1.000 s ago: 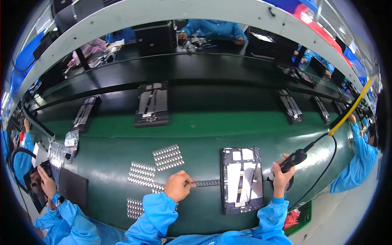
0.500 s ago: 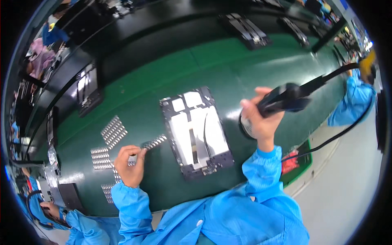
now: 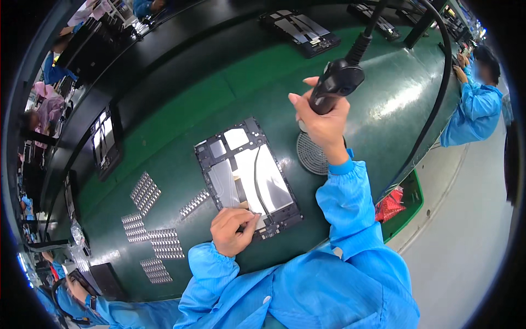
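A tablet body [image 3: 272,183] with its back off lies on the green bench, showing silvery-white panels, a black frame and a thin black cable. My left hand [image 3: 233,230] is closed in a pinch at its lower end; anything between the fingertips is too small to make out. My right hand [image 3: 326,123] grips a black corded hand tool [image 3: 335,85] by its handle, right of the tablet body. Beneath that hand sits a grey round ridged disc [image 3: 312,154], partly covered. To the left lie a strip of small metallic parts [image 3: 194,204] and several sheets of such parts [image 3: 165,243].
More tablet bodies rest on the black shelf, one at the far side [image 3: 300,32] and one at the left [image 3: 105,141]. A green bin [image 3: 412,205] with red bags [image 3: 390,205] stands at the right edge. Co-workers in blue sit at right [image 3: 476,112] and lower left.
My left hand has left the strip of small parts and moved right, onto the lower end of the tablet body. The black tool is now more upright in my right hand. The view has shifted.
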A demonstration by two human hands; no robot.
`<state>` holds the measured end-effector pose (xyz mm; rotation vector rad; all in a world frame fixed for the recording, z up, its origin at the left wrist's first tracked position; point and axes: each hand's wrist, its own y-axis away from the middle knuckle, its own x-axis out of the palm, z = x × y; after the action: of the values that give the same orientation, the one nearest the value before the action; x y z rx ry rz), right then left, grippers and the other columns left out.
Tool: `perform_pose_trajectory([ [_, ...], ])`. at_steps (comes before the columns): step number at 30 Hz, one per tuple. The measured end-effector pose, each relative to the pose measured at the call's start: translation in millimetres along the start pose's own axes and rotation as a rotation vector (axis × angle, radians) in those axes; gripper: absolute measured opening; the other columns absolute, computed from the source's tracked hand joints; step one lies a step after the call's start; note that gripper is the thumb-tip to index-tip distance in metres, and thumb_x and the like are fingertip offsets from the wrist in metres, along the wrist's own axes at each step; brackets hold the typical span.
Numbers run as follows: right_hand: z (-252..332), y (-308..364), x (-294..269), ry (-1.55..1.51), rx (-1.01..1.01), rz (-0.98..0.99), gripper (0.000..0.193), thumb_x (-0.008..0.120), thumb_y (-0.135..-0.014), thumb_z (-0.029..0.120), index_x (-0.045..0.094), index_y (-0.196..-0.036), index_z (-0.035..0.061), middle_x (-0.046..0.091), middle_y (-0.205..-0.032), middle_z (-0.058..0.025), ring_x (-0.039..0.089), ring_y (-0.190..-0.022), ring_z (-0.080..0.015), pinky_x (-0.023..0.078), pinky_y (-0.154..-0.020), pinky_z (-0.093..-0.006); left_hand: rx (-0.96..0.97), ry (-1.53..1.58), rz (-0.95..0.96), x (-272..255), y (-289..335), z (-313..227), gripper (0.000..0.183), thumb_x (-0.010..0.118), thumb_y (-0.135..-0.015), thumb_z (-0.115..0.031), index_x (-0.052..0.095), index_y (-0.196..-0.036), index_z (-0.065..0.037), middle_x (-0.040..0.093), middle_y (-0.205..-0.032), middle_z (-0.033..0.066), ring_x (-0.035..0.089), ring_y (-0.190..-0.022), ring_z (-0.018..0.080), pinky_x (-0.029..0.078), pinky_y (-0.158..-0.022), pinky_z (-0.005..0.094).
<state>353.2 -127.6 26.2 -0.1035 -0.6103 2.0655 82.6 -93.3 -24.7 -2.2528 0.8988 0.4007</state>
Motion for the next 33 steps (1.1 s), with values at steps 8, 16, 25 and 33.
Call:
perform_pose_trajectory([
  [8, 29, 18, -20, -0.119, 0.073, -0.013, 0.029, 0.069, -0.074, -0.008, 0.053, -0.098, 0.0005, 0.057, -0.063, -0.0024, 0.055, -0.050, -0.0086, 0.043, -0.046, -0.0229, 0.110, 0.087, 0.007, 2, 0, 5, 0.018, 0.078, -0.061, 0.003, 0.064, -0.071, -0.003, 0.063, -0.068, 0.0067, 0.059, -0.053, 0.0173, 0.046, -0.049, 0.0272],
  [16, 16, 30, -24, -0.187, 0.051, 0.013, 0.029, 0.068, -0.074, -0.011, 0.051, -0.096, -0.0012, 0.058, -0.062, -0.0046, 0.055, -0.051, -0.0107, 0.046, -0.048, -0.0243, 0.139, 0.114, 0.022, 17, -3, 5, 0.016, 0.077, -0.062, 0.002, 0.064, -0.070, -0.002, 0.063, -0.067, 0.0071, 0.060, -0.055, 0.0190, 0.046, -0.048, 0.0271],
  [25, 3, 29, -17, -0.130, 0.044, 0.064, 0.029, 0.068, -0.075, -0.010, 0.052, -0.097, -0.0019, 0.059, -0.062, -0.0051, 0.055, -0.050, -0.0100, 0.044, -0.047, -0.0232, 0.087, 0.081, 0.074, 17, -4, -1, 0.015, 0.077, -0.063, 0.000, 0.067, -0.074, -0.003, 0.066, -0.070, 0.0061, 0.058, -0.054, 0.0173, 0.045, -0.048, 0.0258],
  [33, 0, 30, -17, -0.088, 0.091, 0.057, 0.028, 0.070, -0.074, -0.007, 0.053, -0.094, -0.0016, 0.060, -0.062, -0.0046, 0.055, -0.050, -0.0094, 0.044, -0.047, -0.0233, 0.031, 0.120, 0.099, 16, -4, -1, 0.015, 0.077, -0.064, -0.001, 0.068, -0.076, -0.003, 0.068, -0.073, 0.0064, 0.059, -0.055, 0.0172, 0.046, -0.050, 0.0263],
])
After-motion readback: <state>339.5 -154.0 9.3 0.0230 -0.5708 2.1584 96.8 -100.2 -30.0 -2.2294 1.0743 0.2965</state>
